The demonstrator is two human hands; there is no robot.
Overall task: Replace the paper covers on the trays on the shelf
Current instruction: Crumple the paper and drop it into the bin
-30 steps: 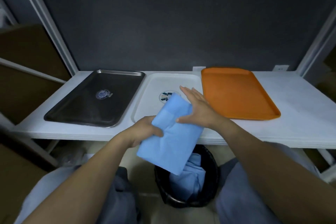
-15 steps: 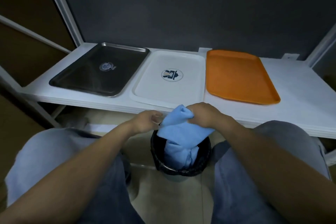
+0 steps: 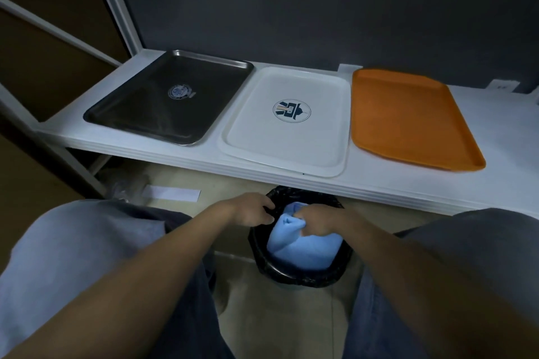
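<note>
A person's right hand (image 3: 319, 220) clenches a bunched corner of a used blue paper cover (image 3: 303, 251), fingers curled tight around the crumpled fold and knuckles aimed downward, a grasp that looks suited to stuffing the sheet rather than carrying it. The cover sits mostly inside a black-lined waste bin (image 3: 294, 277) on the floor between the seated person's knees, with only its gathered top rising to the rim. The left hand (image 3: 249, 210) rests at the bin's near-left edge with fingers curled over the liner, apparently to steady the bin against the push; whether it actually pinches the liner or merely touches it cannot be told from this angle. The bin stands just under the front lip of a white shelf (image 3: 495, 183), probably so discarded sheets can drop straight down from the work surface. On the shelf, three trays lie side by side and uncovered: a steel tray (image 3: 163, 114) at left, a white tray (image 3: 291, 143) with a round emblem in the middle, and an orange tray (image 3: 408, 125) at right. With all three bare, the removal half of the job appears done or nearly so, and fresh covers are not in view. A slip of white paper (image 3: 172, 192) lies on the floor beneath the shelf, left of the bin.
</note>
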